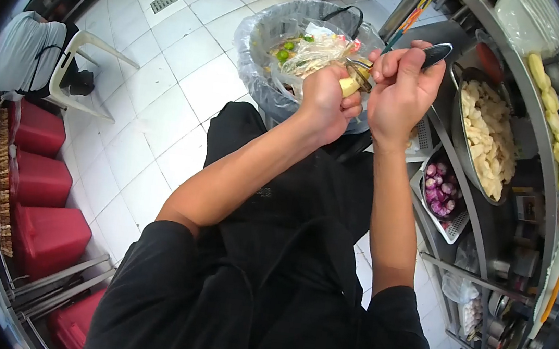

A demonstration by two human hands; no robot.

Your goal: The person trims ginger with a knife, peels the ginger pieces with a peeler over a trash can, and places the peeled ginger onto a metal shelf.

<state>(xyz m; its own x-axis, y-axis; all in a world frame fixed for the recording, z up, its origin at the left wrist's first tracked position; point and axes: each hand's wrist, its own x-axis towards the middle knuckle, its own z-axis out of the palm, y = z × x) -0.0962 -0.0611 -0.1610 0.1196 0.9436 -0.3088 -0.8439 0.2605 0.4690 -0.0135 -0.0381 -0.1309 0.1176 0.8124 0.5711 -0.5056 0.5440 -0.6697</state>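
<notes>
My left hand [325, 104] is closed around a pale yellow peeled vegetable [349, 86], whose exact kind is partly hidden by the fingers. Close beside it, my right hand [404, 96] grips a peeler [437, 53] by its dark handle, the metal head reaching toward the vegetable. Both hands are over the near right side of a large bin [249, 50] lined with clear plastic. Inside the bin lie a crumpled clear bag [317, 53], some green pieces [283, 55] and other scraps.
On my right, a metal shelf holds a big bowl of pale cut pieces [484, 132] and a row of long yellow peeled vegetables [551, 102]. Below, purple onions [440, 189] fill a white basket [452, 232]. Red bins [48, 238], a white chair [87, 49] and a seated person [21, 52] are left.
</notes>
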